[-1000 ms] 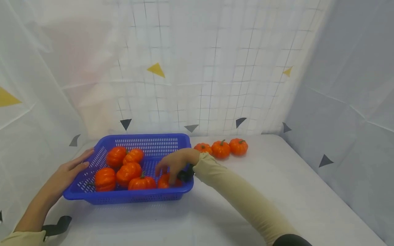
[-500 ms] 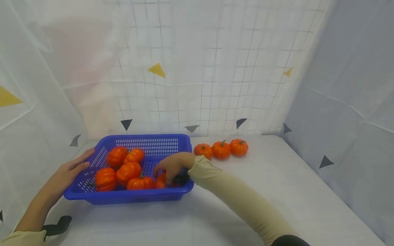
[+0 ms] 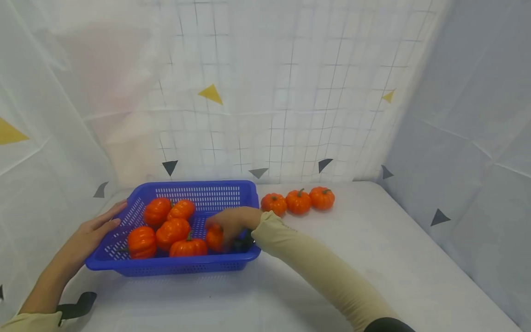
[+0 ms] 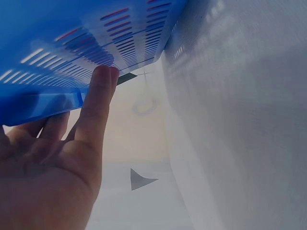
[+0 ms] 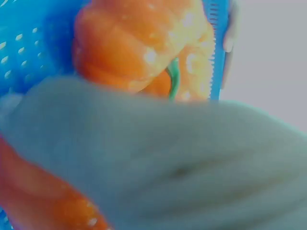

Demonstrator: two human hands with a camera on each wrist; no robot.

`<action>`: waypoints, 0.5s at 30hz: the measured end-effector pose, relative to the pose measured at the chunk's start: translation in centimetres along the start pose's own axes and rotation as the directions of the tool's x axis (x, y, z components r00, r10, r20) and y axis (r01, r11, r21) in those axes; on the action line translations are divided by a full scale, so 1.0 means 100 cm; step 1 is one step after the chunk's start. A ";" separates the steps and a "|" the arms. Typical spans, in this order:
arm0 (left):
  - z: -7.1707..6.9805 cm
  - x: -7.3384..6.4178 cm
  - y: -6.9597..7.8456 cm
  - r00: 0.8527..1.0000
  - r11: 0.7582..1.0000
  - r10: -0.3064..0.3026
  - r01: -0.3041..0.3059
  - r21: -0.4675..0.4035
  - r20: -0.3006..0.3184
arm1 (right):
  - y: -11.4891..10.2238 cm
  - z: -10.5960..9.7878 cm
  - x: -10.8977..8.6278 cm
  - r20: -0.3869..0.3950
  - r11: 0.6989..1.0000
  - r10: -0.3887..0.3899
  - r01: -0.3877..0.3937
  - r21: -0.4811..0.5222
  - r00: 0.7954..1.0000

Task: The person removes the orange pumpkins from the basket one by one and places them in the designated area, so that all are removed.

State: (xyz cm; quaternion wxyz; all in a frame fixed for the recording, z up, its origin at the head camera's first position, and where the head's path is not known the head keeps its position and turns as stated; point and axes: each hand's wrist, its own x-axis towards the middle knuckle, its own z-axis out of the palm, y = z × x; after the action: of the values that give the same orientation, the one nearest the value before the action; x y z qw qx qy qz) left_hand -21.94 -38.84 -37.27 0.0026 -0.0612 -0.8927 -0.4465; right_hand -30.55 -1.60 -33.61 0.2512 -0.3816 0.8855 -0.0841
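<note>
Because the pumpkin (image 3: 214,239) seems light but slick, its sides suit the clasping right hand (image 3: 231,224); the left hand's (image 3: 90,234) straight fingers touch the basket (image 3: 178,262).

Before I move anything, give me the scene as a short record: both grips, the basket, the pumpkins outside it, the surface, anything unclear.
Left grip: fingers extended, touching the basket's left side
Right grip: inside the basket, fingers around an orange pumpkin near the front right
Basket: blue perforated plastic, upright; five other pumpkins inside, mostly toward the left
Outside: three orange pumpkins in a row, right of the basket
Surface: white-covered table
Unclear: whether the gripped pumpkin touches the basket floor
</note>
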 end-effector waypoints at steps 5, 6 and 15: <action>-0.001 0.002 0.001 1.000 1.000 -0.014 0.014 0.015 -0.002 | -0.001 -0.001 0.000 -0.040 0.999 0.034 -0.034 0.019 0.999; -0.001 0.002 0.000 1.000 1.000 -0.015 0.015 0.012 -0.002 | -0.001 -0.001 0.000 -0.049 0.999 0.036 -0.035 0.028 0.998; 0.000 0.001 -0.001 1.000 1.000 -0.019 0.019 0.004 0.001 | 0.001 -0.004 0.001 -0.139 0.998 0.001 0.007 0.060 0.990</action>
State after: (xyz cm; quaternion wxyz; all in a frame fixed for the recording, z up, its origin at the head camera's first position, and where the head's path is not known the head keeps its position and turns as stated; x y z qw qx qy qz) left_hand -22.05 -38.89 -37.39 -0.0018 -0.0530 -0.8942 -0.4446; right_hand -30.89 -1.59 -33.35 0.2003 -0.3684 0.8974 -0.1375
